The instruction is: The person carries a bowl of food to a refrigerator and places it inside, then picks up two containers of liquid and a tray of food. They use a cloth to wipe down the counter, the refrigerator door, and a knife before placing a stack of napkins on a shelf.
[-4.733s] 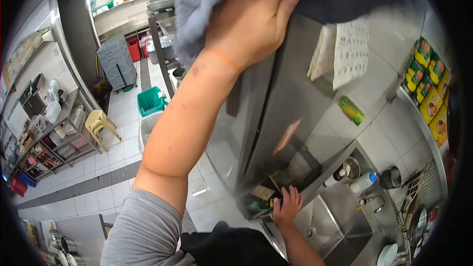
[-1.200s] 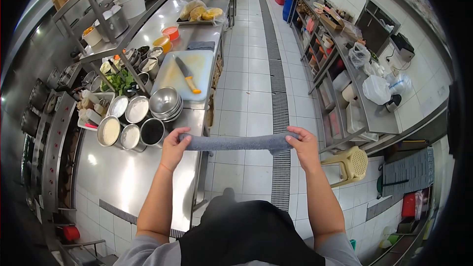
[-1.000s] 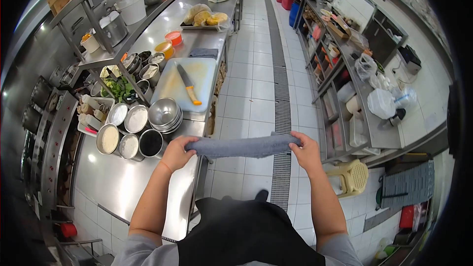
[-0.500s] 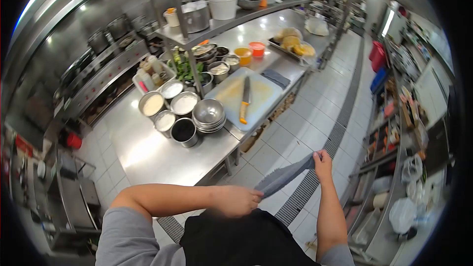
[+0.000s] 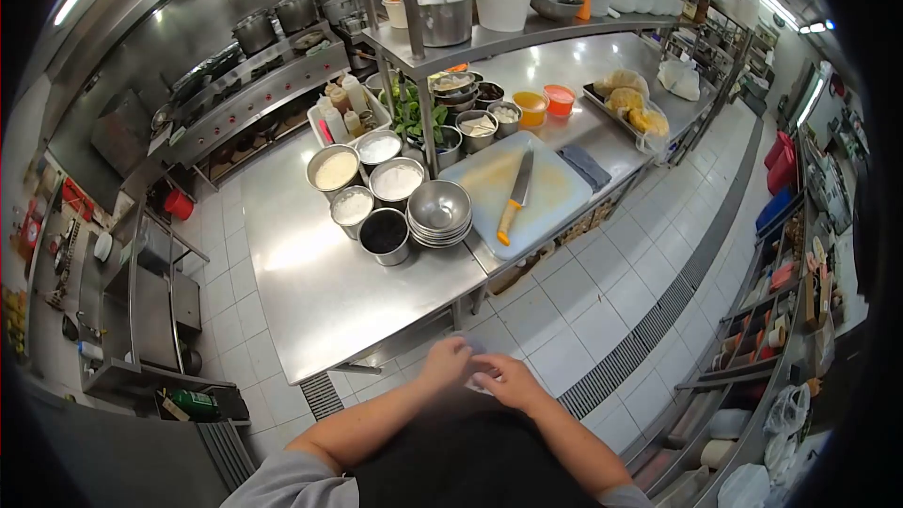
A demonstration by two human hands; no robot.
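My left hand (image 5: 444, 364) and my right hand (image 5: 509, 382) are close together in front of my black apron (image 5: 442, 456), beyond the near edge of the steel table. Fingers on both hands are curled inward. A faint bluish smear shows between them, too blurred to identify; the grey cloth held earlier cannot be made out. On the table, a knife with a yellow handle (image 5: 508, 216) lies on a stained white cutting board (image 5: 475, 183). A folded dark grey cloth (image 5: 585, 167) rests along the board's right side.
Stacked metal bowls (image 5: 440, 207) stand beside several round containers of powders and a dark filling (image 5: 384, 231). Behind are leafy greens (image 5: 404, 113), squeeze bottles (image 5: 353, 94) and orange-lidded tubs (image 5: 559, 100). A post and overhead shelf (image 5: 508, 38) rise over the table. Shelving runs along the right.
My hands have come together at my waist from a wide spread, my right hand moving left. The grey cloth stretched between them no longer shows clearly. The view has shifted.
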